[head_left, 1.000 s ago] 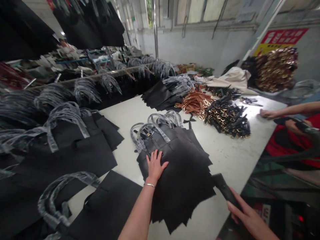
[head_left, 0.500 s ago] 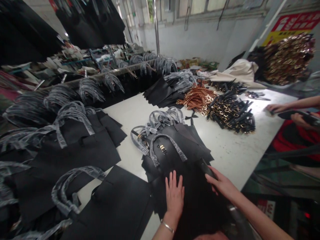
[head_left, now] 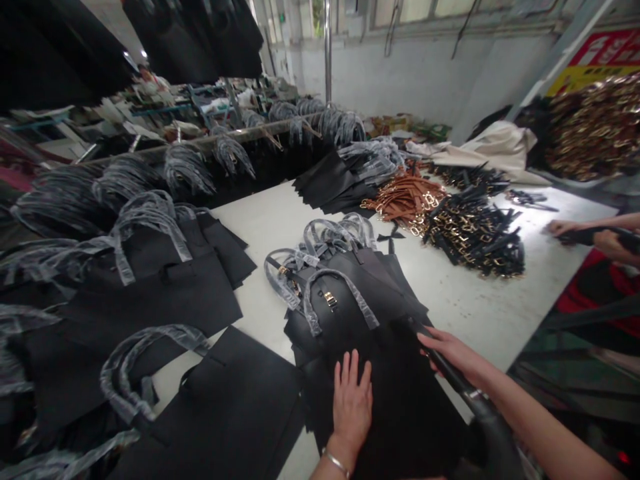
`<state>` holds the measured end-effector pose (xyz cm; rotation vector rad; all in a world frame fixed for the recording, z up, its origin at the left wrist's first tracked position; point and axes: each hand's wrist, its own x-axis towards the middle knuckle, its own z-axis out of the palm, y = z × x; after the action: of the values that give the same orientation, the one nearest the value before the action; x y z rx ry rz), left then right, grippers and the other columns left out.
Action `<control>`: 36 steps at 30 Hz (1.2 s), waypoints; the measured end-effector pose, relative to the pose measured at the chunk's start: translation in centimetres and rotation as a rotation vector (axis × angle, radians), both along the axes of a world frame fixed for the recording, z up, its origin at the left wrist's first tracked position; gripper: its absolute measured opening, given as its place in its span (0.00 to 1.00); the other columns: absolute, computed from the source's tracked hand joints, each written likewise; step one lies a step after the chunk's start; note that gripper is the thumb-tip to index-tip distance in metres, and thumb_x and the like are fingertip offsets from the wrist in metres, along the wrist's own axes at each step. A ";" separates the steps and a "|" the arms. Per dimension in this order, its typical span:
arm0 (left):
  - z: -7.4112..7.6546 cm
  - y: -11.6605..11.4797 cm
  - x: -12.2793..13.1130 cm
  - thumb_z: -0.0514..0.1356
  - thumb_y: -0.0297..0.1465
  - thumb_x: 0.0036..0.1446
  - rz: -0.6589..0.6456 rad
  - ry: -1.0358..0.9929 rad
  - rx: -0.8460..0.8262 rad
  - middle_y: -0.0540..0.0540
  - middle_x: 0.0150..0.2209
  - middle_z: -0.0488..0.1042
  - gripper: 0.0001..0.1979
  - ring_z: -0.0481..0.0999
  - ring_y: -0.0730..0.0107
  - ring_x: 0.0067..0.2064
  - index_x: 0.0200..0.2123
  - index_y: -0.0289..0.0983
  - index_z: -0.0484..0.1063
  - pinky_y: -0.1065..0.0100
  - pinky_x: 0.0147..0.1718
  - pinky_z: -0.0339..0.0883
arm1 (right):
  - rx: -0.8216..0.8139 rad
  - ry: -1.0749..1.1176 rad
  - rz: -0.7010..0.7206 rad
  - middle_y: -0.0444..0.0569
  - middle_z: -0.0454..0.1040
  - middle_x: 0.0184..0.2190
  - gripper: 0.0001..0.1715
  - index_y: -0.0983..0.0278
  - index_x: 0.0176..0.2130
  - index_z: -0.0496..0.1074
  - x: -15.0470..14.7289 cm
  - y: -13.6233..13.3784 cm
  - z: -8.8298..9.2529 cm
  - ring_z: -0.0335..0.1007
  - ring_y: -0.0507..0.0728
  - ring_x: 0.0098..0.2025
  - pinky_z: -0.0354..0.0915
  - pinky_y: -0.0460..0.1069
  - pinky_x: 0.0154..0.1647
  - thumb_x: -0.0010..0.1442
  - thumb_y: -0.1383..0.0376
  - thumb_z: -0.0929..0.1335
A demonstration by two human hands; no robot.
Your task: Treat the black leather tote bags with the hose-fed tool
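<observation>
My left hand [head_left: 353, 403] lies with its fingers stretched out on a black bag panel [head_left: 395, 413] at the front of the table. My right hand [head_left: 457, 353] is wrapped round a long black tool [head_left: 463, 387] with a shiny metal ring; its exact kind is unclear. The tool's narrow end touches or hovers over the panel's right side. Just beyond my hands, a handle wrapped in clear plastic [head_left: 340, 280] arches over a gold clasp [head_left: 330, 301]. More black bag pieces [head_left: 400, 280] are stacked underneath.
Black bag panels [head_left: 215, 407] with wrapped handles cover the left side. Brown straps [head_left: 403, 193] and black straps with gold buckles [head_left: 480, 233] lie in heaps farther back on the pale table [head_left: 465, 313]. At right, another person's hands [head_left: 617, 240] hold a black tool. Wrapped handles [head_left: 187, 167] hang along a rail.
My right hand has shifted slightly right with the black tool, and more of the tool now shows. My left hand stays flat on the panel. The view has turned a little.
</observation>
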<state>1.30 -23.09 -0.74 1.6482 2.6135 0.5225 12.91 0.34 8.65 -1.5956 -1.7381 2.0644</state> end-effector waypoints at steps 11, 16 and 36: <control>-0.1 -0.2 0.2 0.54 0.32 0.64 0.011 -0.027 0.039 0.44 0.67 0.55 0.21 0.56 0.56 0.66 0.60 0.44 0.63 0.46 0.61 0.58 | 0.125 0.025 0.075 0.41 0.70 0.25 0.38 0.63 0.62 0.62 0.7 -1.8 1.9 0.65 0.51 0.17 0.61 0.44 0.14 0.56 0.54 0.70; 0.1 -0.2 0.2 0.54 0.32 0.64 0.002 -0.048 0.055 0.44 0.65 0.59 0.21 0.57 0.58 0.65 0.60 0.43 0.64 0.47 0.62 0.56 | 0.092 -0.015 0.241 0.40 0.69 0.20 0.41 0.66 0.63 0.61 -0.8 -4.6 0.6 0.65 0.52 0.16 0.61 0.45 0.13 0.55 0.53 0.69; -0.9 -3.9 1.3 0.48 0.28 0.68 -0.131 -0.124 0.071 0.43 0.59 0.68 0.18 0.66 0.62 0.57 0.58 0.38 0.65 0.57 0.50 0.62 | 0.112 -0.075 0.467 0.41 0.71 0.20 0.46 0.67 0.65 0.59 -3.3 -9.2 -0.4 0.66 0.52 0.17 0.62 0.45 0.15 0.55 0.50 0.68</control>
<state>2.56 -26.97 -1.62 1.7316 2.4083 0.6947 9.65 -8.82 8.21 -1.3494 -2.3967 2.0421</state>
